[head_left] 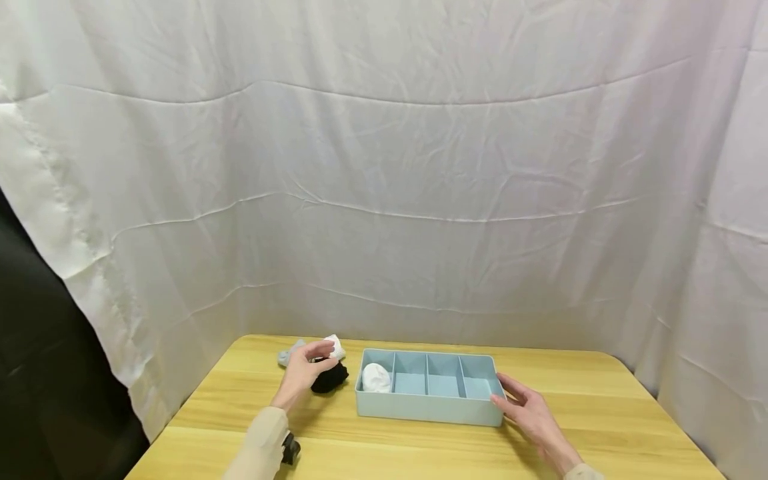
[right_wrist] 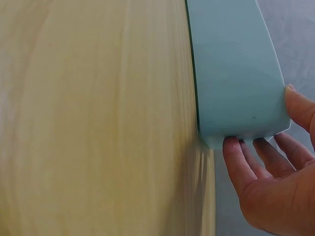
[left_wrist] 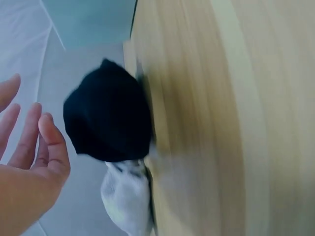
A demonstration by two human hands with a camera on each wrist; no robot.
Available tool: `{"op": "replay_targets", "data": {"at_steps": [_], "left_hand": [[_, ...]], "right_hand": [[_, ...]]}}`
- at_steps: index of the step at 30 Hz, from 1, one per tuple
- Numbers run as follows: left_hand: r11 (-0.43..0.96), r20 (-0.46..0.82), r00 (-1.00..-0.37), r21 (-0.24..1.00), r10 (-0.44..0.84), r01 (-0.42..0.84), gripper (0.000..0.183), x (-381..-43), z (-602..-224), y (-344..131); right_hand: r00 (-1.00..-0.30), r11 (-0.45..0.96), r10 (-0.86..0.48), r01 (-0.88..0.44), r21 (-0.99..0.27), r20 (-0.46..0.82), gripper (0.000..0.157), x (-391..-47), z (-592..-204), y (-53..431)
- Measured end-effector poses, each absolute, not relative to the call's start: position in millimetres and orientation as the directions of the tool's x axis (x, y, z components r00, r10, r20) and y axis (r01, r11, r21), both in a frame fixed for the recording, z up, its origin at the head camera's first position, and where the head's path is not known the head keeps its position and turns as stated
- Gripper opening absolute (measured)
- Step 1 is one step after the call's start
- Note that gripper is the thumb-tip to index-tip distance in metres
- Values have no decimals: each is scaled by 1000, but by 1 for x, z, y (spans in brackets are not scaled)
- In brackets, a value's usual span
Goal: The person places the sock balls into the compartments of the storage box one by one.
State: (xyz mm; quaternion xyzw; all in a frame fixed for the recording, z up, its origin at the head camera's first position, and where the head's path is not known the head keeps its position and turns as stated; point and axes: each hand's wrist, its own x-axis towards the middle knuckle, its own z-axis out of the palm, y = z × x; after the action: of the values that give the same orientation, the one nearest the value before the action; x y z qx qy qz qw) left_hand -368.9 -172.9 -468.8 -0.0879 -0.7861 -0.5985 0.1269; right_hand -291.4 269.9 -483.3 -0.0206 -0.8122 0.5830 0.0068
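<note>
My left hand (head_left: 307,367), fingers loosely bent, hovers just above and beside a black rolled-up cloth bundle (head_left: 330,377) and holds nothing. In the left wrist view a gap shows between the fingers and the black bundle (left_wrist: 108,113). Behind it lie a white cloth bundle (head_left: 335,347) and a grey one (head_left: 288,353), partly hidden by the hand. A light blue divided box (head_left: 429,408) stands to the right, with a white balled cloth (head_left: 376,379) in its leftmost compartment. At its right end my right hand (head_left: 531,410) grips the box, thumb on the rim, fingers against the end wall (right_wrist: 236,73).
The box's other compartments hold nothing visible. Everything stands on a wooden table (head_left: 408,453). A pale curtain (head_left: 420,200) hangs behind the table and along its sides. A black device (head_left: 291,449) sits at my left wrist.
</note>
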Motion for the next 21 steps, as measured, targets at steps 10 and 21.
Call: {"op": "replay_targets", "data": {"at_steps": [10, 21], "left_hand": [[359, 220, -975, 910, 2, 206, 39, -374, -472, -187], [414, 233, -972, 883, 28, 223, 36, -382, -482, -184]], "right_hand": [[-1000, 305, 31, 10, -952, -1, 71, -292, -483, 271], [-999, 298, 36, 4, -954, 7, 68, -292, -483, 270]]}}
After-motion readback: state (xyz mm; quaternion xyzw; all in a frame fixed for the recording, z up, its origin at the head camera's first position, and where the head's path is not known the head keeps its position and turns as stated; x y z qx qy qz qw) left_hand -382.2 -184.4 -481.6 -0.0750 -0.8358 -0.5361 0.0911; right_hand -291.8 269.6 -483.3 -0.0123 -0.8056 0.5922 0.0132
